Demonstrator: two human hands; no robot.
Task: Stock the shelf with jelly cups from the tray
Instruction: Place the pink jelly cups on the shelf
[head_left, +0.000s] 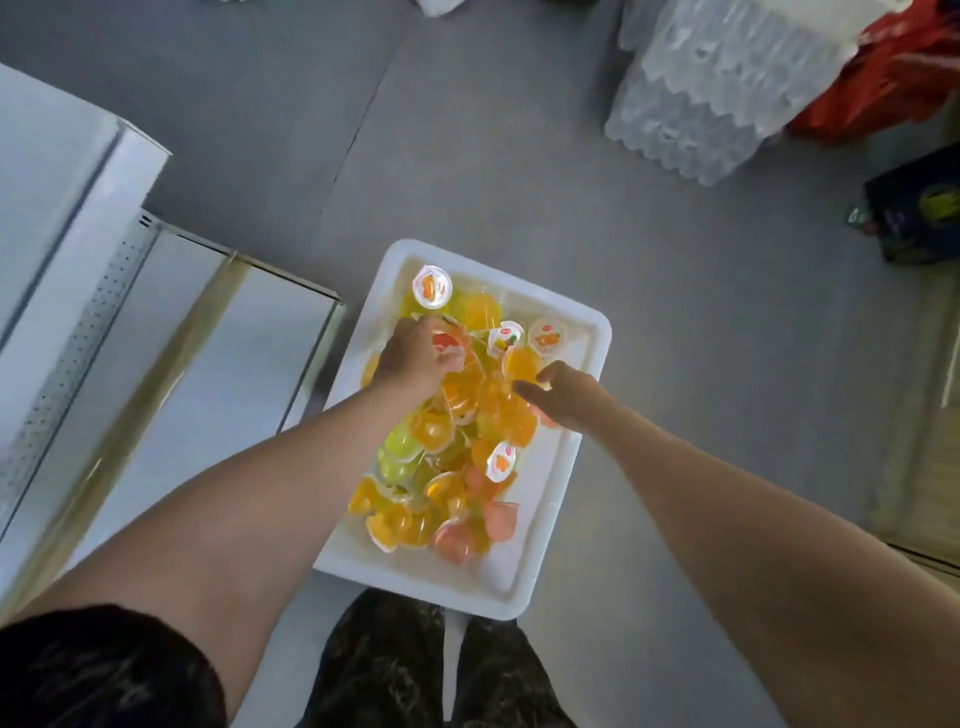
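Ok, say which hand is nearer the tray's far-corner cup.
Left. The left hand is just this side of the cup; the right hand is farther off to its right.

Single view, from your head: wide-angle, tipped steeply down at the floor (519, 182) in front of you. The tray (550, 493) of jelly cups (431, 431) sits about frame centre, near enough that both your hands reach it. Left hand (415, 358) is at 9 o'clock of centre, right hand (571, 397) at 3. Shelf (171, 332) fills the 9 o'clock edge, your legs (389, 665) 6 o'clock, bottle packs (717, 88) 1 o'clock.
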